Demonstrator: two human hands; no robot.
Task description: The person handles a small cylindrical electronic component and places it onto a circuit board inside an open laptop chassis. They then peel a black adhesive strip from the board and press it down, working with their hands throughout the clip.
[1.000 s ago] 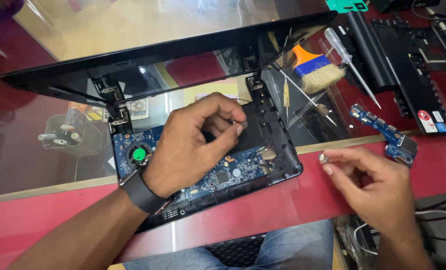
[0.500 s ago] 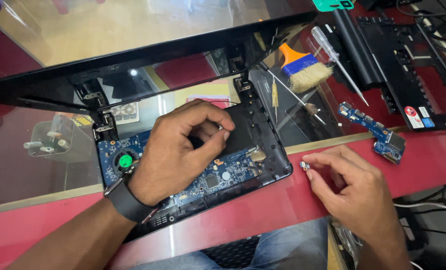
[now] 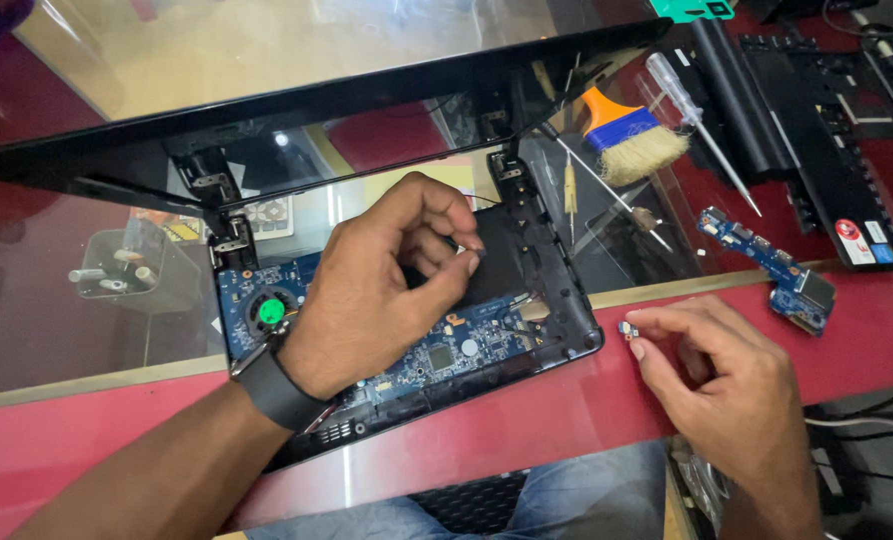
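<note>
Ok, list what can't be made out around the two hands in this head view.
- Whatever the left hand pinches over the opened laptop base: hidden by its curled fingers.
- The piece at the right hand fingertips: too small to identify.
- Motherboard middle: covered by the left hand.
- Black casing, top right: cut off by the edge.

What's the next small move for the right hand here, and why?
Probably carry the small part pinched in the right hand over to the opened laptop. The left hand is already pinching something over the blue board, and the right rests on the red counter beside it.
</note>
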